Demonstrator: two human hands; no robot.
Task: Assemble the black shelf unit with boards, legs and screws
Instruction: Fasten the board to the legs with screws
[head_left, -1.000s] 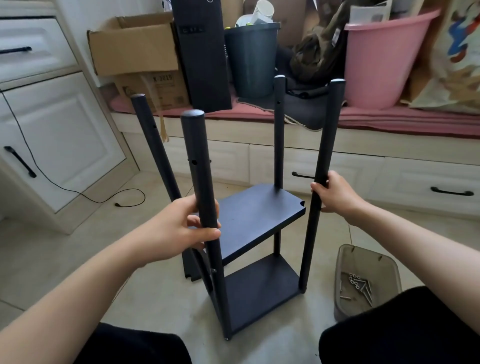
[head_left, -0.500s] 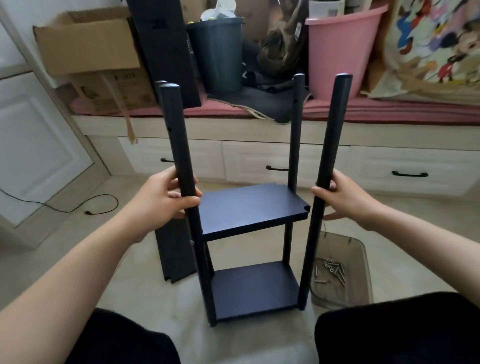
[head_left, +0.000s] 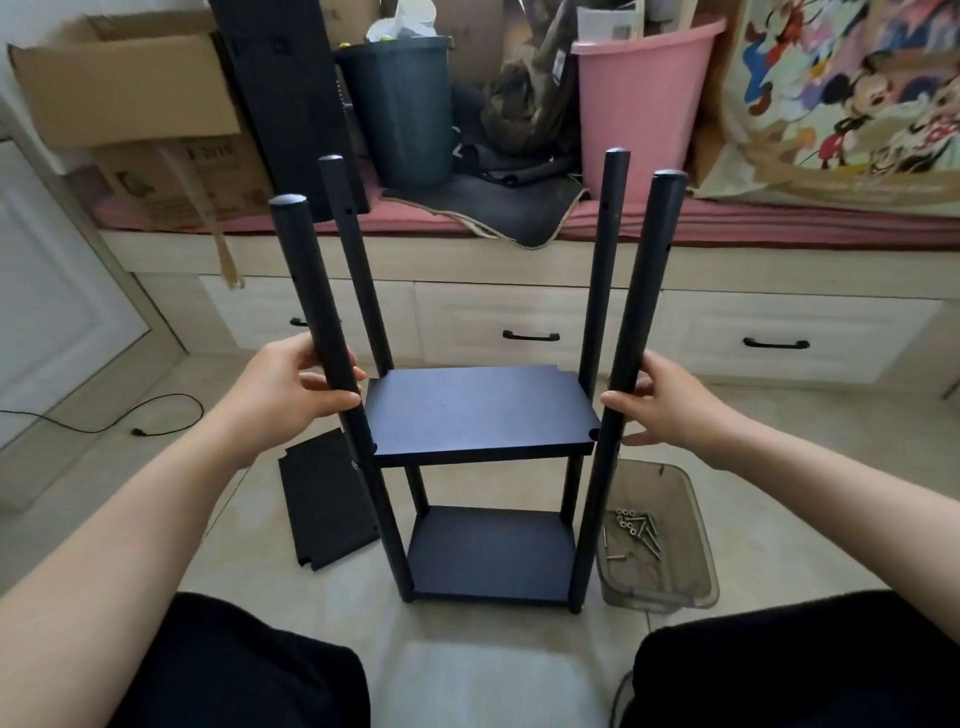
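Note:
The black shelf unit stands upright on the floor between my knees, with an upper board (head_left: 480, 410) and a lower board (head_left: 491, 553) fixed between long black legs. My left hand (head_left: 288, 387) grips the near left leg (head_left: 317, 306) just above the upper board. My right hand (head_left: 667, 400) holds the near right leg (head_left: 631, 332), thumb in front of it. Two far legs (head_left: 602, 270) rise behind. A loose black board (head_left: 324, 499) lies flat on the floor to the left. Several screws (head_left: 636, 530) sit in a clear plastic tray (head_left: 691, 587) at the right.
A tall black board (head_left: 283, 98) leans on the bench behind, beside cardboard boxes (head_left: 122, 88), a dark bin (head_left: 400, 109) and a pink bucket (head_left: 639, 104). White drawers (head_left: 530, 325) run under the bench. A black cable (head_left: 140, 426) lies on the floor at left.
The shelf unit has been turned from an angled stance to face me squarely, upright. Both hands kept their hold on the near legs. The view has swung to the right.

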